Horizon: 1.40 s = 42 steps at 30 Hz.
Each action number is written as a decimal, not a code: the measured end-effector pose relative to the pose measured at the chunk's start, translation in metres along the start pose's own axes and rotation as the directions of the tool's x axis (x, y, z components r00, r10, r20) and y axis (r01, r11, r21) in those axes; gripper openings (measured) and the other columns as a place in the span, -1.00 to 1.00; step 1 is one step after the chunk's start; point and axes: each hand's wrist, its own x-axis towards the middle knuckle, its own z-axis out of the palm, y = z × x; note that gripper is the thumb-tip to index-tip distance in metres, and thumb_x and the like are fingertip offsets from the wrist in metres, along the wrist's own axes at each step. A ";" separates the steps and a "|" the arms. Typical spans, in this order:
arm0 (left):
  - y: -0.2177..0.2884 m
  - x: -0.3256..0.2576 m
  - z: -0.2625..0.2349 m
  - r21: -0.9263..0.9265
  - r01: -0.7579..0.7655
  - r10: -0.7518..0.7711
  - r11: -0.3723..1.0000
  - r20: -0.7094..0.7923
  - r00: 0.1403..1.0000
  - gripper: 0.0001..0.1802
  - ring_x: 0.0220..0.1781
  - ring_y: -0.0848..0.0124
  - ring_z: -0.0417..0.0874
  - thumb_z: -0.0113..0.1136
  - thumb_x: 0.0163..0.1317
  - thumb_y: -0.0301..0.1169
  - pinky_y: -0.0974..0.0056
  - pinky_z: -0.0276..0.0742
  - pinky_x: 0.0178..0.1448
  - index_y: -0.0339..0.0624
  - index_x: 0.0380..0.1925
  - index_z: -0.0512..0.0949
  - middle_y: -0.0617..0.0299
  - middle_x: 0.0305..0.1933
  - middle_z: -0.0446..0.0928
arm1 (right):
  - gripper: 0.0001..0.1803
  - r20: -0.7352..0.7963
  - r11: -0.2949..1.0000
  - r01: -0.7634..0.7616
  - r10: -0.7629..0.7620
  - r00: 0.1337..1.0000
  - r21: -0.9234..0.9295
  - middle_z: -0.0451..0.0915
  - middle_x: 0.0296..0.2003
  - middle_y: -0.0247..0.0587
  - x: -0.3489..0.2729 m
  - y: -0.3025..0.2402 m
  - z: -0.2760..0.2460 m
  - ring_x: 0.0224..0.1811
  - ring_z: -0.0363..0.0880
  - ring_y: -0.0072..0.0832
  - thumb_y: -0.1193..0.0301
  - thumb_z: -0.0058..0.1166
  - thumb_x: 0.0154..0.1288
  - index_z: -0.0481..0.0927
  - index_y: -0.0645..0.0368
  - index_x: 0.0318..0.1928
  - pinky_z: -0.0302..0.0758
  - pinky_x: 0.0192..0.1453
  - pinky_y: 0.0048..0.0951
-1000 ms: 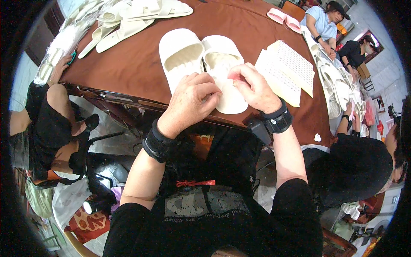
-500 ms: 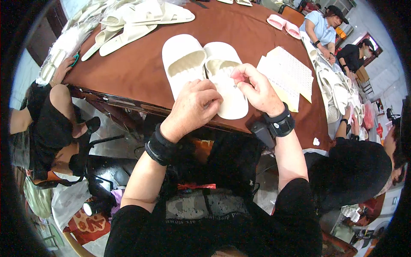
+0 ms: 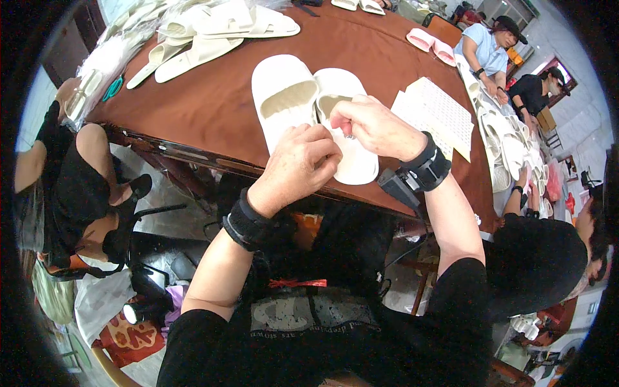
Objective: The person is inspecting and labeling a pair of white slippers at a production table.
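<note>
A pair of white slide slippers lies on the brown tabletop right before me, the left slipper partly behind my left hand. My left hand is closed over the inner edges of the pair, thumb and fingers together; anything in them is hidden. My right hand hovers over the right slipper, its fingertips pinched near the strap. A tiny shiny bit shows at those fingertips, too small to name.
White sheets with small marks lie to the right. More white slippers are heaped at the far left, near green-handled scissors. Pink slippers stand at the far right. Co-workers sit left and right, and another row of slippers is beside them.
My right hand has moved left, closer to my left hand, and turned over the slipper. The co-worker's hand at the left has drawn back from the scissors, which now lie on the table.
</note>
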 end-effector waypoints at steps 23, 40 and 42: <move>0.006 0.001 0.004 0.166 0.011 -0.020 0.986 0.051 0.999 -0.75 -0.24 0.18 0.49 0.20 0.05 -0.49 0.16 0.39 -0.10 -0.18 -0.21 0.63 0.17 -0.33 0.47 | -0.71 -0.082 0.997 0.011 -0.005 0.997 0.072 0.47 -0.43 -0.17 -0.006 0.010 0.011 -0.31 0.48 -0.30 0.71 -0.24 0.09 0.49 0.22 -0.22 0.43 -0.12 -0.31; 0.010 0.006 0.004 0.226 0.011 -0.031 0.974 0.085 0.996 -0.71 -0.26 0.15 0.47 0.14 0.07 -0.48 0.12 0.39 -0.11 -0.16 -0.15 0.59 0.14 -0.37 0.43 | -0.70 -0.108 0.960 -0.072 0.104 0.989 0.271 0.50 -0.29 -0.14 -0.019 0.019 0.013 -0.21 0.53 -0.39 0.72 -0.27 0.17 0.46 0.28 -0.13 0.49 -0.04 -0.39; 0.010 0.006 0.004 0.240 0.025 -0.051 0.971 0.103 0.993 -0.72 -0.27 0.15 0.47 0.14 0.07 -0.48 0.12 0.39 -0.11 -0.15 -0.16 0.60 0.14 -0.37 0.42 | -0.68 -0.151 0.982 -0.068 0.095 0.984 0.174 0.52 -0.26 -0.14 -0.020 0.020 0.011 -0.18 0.53 -0.39 0.74 -0.28 0.16 0.46 0.28 -0.13 0.49 -0.01 -0.40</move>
